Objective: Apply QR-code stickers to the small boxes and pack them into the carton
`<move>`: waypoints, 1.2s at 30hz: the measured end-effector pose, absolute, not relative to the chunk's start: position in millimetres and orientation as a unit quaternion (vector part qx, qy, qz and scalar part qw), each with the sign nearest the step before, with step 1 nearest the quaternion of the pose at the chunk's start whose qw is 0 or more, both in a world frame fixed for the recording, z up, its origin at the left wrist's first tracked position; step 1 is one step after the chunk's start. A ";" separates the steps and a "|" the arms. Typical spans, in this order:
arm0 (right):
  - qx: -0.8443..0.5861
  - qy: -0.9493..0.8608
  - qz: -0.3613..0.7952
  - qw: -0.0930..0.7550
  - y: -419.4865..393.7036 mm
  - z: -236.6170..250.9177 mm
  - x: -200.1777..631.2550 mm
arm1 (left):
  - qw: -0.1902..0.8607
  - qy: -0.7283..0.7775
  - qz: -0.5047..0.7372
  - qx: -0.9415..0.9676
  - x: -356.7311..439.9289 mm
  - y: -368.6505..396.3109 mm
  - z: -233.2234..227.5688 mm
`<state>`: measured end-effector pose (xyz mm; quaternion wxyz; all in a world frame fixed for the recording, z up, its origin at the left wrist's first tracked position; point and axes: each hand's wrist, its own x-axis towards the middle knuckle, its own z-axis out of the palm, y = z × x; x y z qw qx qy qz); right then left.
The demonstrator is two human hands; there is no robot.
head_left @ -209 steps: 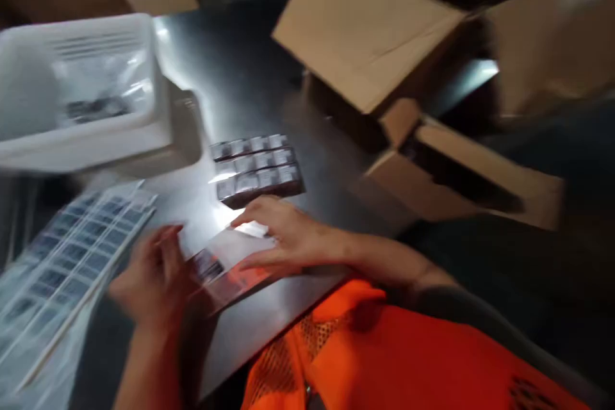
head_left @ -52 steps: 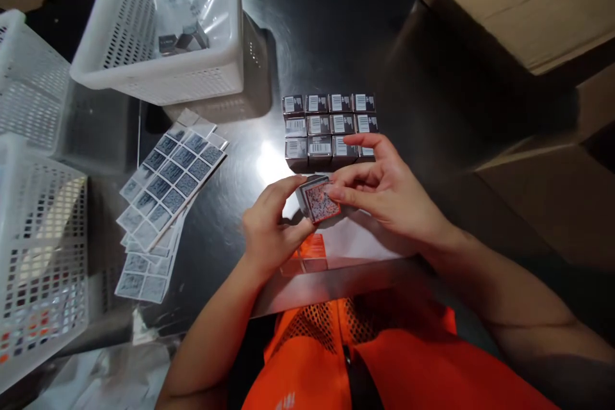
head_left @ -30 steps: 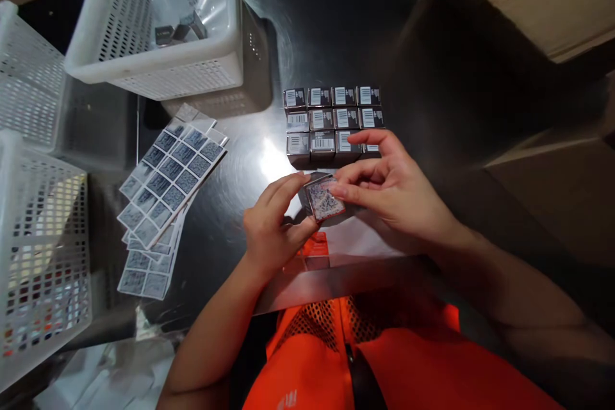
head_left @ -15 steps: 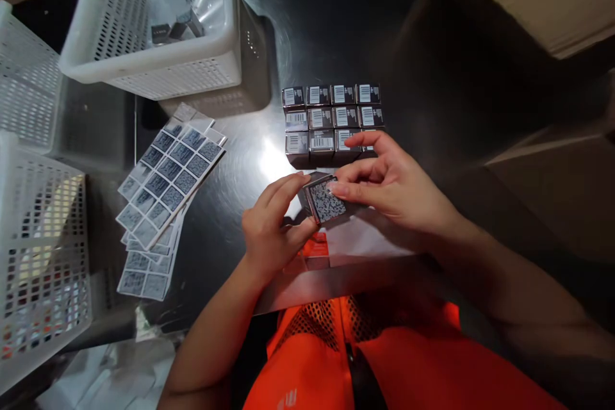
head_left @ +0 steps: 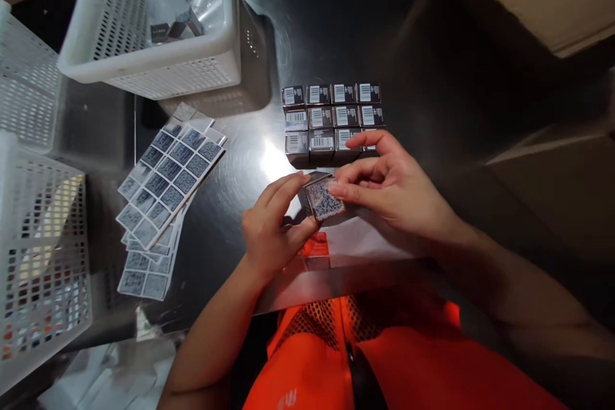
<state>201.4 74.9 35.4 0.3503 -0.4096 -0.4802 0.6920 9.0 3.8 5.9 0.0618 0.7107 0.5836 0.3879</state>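
One small box [head_left: 314, 179] clasped in left hand [head_left: 270, 224], near barcoded boxes [head_left: 319, 117]; right hand [head_left: 389, 186] pinches its patterned label [head_left: 327, 202] at one corner. Label reads paler than 0.5 s earlier, hands unmoved.

Tabletop [head_left: 331, 29] is done in dark, smooth metal, glossy enough for glare to be bounced back. The white basket [head_left: 192, 73] is moulded in perforated, satiny plastic. The held box [head_left: 325, 200] is faced with something speckled, maybe shiny film, hard to tell. Label sheets [head_left: 170, 170] are printed on slick-looking paper. The vest [head_left: 298, 365] is made of matt cloth, part mesh.
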 end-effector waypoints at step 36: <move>-0.353 -0.519 0.730 0.269 87.1 23.6 205.4 | 0.135 0.479 0.462 0.734 9.0 6.4 -3.4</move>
